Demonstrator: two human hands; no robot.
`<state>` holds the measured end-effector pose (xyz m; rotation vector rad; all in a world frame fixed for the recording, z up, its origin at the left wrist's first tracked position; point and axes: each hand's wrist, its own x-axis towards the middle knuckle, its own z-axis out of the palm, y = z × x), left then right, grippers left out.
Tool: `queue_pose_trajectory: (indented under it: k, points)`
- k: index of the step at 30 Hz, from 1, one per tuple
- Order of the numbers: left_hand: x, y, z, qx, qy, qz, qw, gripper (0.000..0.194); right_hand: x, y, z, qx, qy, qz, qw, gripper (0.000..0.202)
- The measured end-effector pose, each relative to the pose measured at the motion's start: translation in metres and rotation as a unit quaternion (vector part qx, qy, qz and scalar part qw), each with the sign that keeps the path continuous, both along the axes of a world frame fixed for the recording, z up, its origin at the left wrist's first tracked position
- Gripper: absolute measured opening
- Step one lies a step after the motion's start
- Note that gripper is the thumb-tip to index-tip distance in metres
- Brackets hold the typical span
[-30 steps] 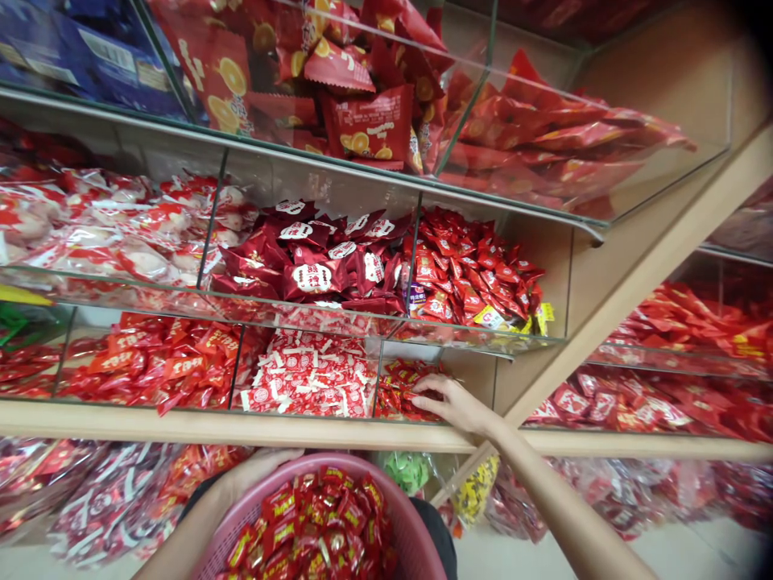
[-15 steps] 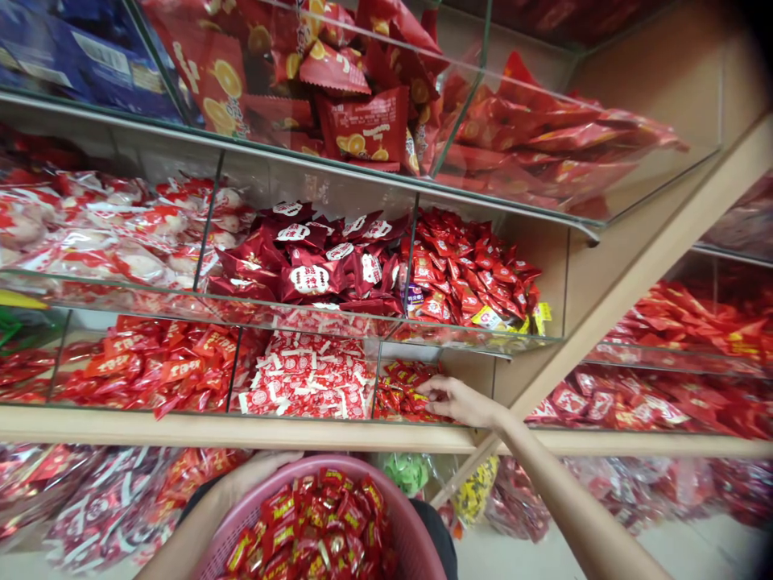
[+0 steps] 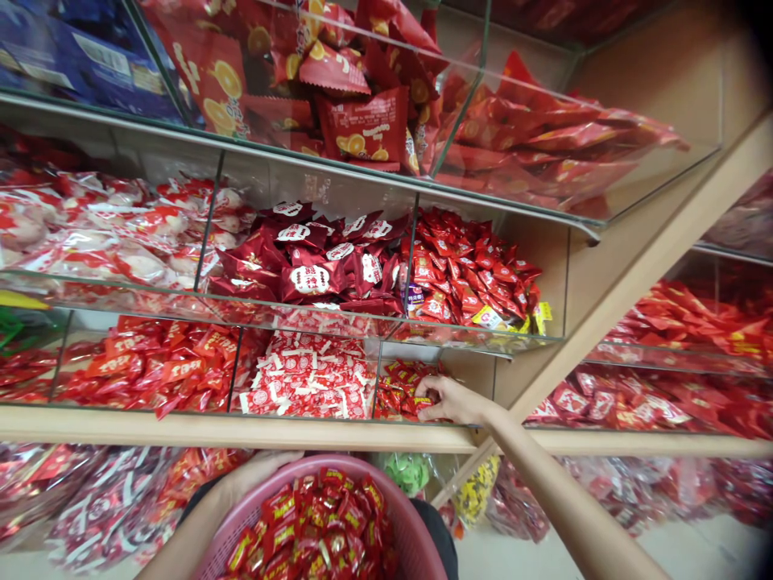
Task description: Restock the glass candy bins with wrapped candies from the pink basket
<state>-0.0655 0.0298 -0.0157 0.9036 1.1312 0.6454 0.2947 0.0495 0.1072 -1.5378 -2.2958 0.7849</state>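
A pink basket (image 3: 416,515) full of red and yellow wrapped candies (image 3: 326,524) rests at the bottom centre. My left hand (image 3: 257,475) is at the basket's left rim, its fingers mostly hidden behind the rim. In the lowest shelf's right compartment lie similar red and yellow candies (image 3: 395,387). My right hand (image 3: 440,399) reaches into that compartment, its fingers curved and apart over the candies, with nothing visible held. Red and white candies (image 3: 314,374) fill the compartment to its left.
Glass-fronted shelves above hold dark red packets (image 3: 307,274), small red packets (image 3: 471,274) and orange-print packets (image 3: 362,125). A slanted wooden post (image 3: 604,322) stands beside my right forearm. Bagged candies (image 3: 109,499) lie below the wooden shelf edge (image 3: 181,427).
My right hand has shifted slightly left and its fingers have bent down more around the candies. The basket and my left hand look the same.
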Motion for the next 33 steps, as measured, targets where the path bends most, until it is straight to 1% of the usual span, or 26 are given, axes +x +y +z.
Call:
queue_pose_trajectory:
  k: [2, 4, 6, 8, 12, 14, 18, 21, 24, 29, 33]
  points:
    - [-0.002, 0.002, -0.004, 0.022, -0.008, -0.037, 0.999, 0.045, 0.0, -0.001, 0.0, 0.001, -0.012, 0.008, 1.0, 0.031]
    - [-0.004, 0.002, -0.007, 0.027, -0.012, -0.054, 0.998, 0.043, 0.0, -0.002, 0.002, 0.004, -0.031, 0.016, 0.999, 0.033]
    - [-0.005, 0.002, -0.009, 0.022, -0.01, -0.055, 0.998, 0.042, 0.002, -0.002, 0.006, 0.012, -0.049, 0.016, 0.999, 0.036]
    - [-0.006, 0.003, -0.01, 0.022, -0.012, -0.048, 0.999, 0.043, 0.005, -0.001, 0.011, 0.037, -0.048, 0.006, 0.998, 0.039]
    - [-0.005, 0.004, -0.014, 0.016, -0.016, -0.041, 0.999, 0.045, 0.009, 0.008, 0.017, 0.084, -0.033, -0.037, 0.995, 0.043]
    - [-0.005, 0.005, -0.017, 0.016, -0.024, -0.039, 0.999, 0.046, 0.009, 0.015, 0.014, 0.08, -0.045, -0.043, 0.995, 0.042]
    - [-0.006, 0.005, -0.021, 0.016, -0.03, -0.031, 0.999, 0.047, 0.005, 0.027, 0.003, 0.037, -0.064, -0.019, 0.997, 0.039]
    - [-0.006, 0.004, -0.02, -0.008, -0.035, -0.045, 0.998, 0.045, 0.003, 0.032, -0.004, 0.016, -0.065, -0.007, 0.998, 0.041]
    - [-0.005, 0.005, -0.019, -0.007, -0.043, -0.045, 0.998, 0.046, 0.003, 0.034, -0.007, 0.001, -0.073, 0.0, 0.997, 0.041]
    - [-0.005, 0.007, -0.024, 0.01, -0.024, -0.03, 0.999, 0.048, 0.004, 0.032, -0.01, 0.021, -0.094, -0.003, 0.995, 0.037]
    - [-0.006, 0.006, -0.027, -0.001, -0.03, -0.047, 0.998, 0.046, 0.007, 0.029, -0.013, 0.04, -0.097, -0.01, 0.994, 0.039]
